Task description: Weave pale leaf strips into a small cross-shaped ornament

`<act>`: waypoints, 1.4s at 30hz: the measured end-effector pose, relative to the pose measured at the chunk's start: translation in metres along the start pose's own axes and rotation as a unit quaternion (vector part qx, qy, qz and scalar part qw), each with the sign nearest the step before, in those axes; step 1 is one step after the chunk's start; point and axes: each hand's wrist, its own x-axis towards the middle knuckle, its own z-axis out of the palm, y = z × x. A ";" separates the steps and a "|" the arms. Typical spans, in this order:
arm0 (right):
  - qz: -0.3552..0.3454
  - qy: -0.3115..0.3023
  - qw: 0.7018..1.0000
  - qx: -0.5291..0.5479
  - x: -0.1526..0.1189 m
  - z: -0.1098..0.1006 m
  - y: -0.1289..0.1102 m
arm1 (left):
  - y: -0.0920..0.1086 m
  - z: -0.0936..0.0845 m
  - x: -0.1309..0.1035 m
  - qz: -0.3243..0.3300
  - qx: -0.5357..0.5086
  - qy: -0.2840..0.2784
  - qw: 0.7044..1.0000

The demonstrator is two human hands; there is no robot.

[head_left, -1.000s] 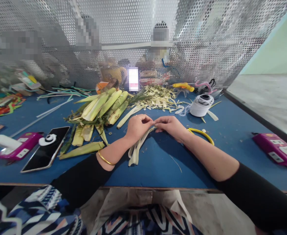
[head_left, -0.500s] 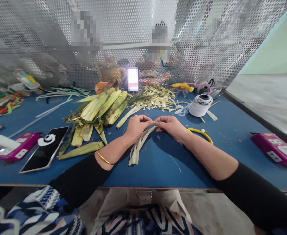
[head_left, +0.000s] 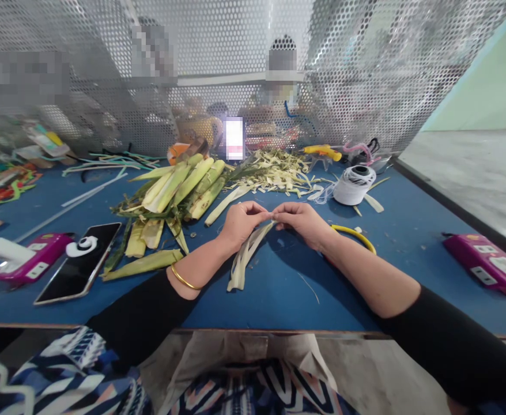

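Over the middle of the blue table (head_left: 279, 300), my left hand (head_left: 245, 223) and my right hand (head_left: 298, 222) meet at their fingertips, both pinched closed. Between them is the upper end of a pale husk strip bundle (head_left: 248, 256), which hangs down to the left with its lower end at the table. A thin thread (head_left: 308, 287) lies below my right hand. What exactly each fingertip grips is too small to tell apart. Just behind my right wrist lies a yellow-handled tool (head_left: 354, 233), partly hidden by the forearm.
Corn husks (head_left: 184, 184) are heaped at left, shredded husk (head_left: 279, 170) behind. A white thread spool (head_left: 354, 185) stands back right. A phone (head_left: 80, 262) and purple power strip (head_left: 37, 259) lie left, another purple strip (head_left: 488, 262) right. Perforated metal panels (head_left: 235, 52) rise behind; people show through them.
My hands and the husk bundle have barely moved. Behind the panel, a person's blurred shape now shows at the far left.
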 end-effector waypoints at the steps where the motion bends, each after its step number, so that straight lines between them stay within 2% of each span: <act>1: 0.003 0.002 1.000 0.007 0.000 0.000 0.000 | 0.000 0.000 0.000 -0.003 -0.002 -0.001 1.000; 15: 0.033 0.000 0.996 0.083 -0.001 0.002 -0.006 | -0.002 0.001 0.002 -0.012 -0.033 -0.008 0.999; 22: -0.012 -0.010 1.000 0.014 0.000 0.001 0.001 | -0.002 0.000 0.002 -0.006 -0.021 -0.010 1.000; 30: -0.056 0.045 0.997 -0.033 0.001 -0.004 0.001 | -0.003 0.001 0.003 -0.043 -0.041 -0.001 0.998; 32: -0.071 0.066 0.994 -0.052 0.002 -0.005 0.001 | -0.005 0.000 0.004 -0.047 -0.019 0.011 0.999; 37: -0.132 0.125 0.977 -0.113 0.004 -0.008 0.002 | -0.010 -0.005 0.008 -0.028 0.138 0.049 0.989; 42: -0.214 0.145 0.949 -0.181 0.003 -0.008 0.001 | -0.009 -0.008 0.008 0.000 0.223 0.016 0.975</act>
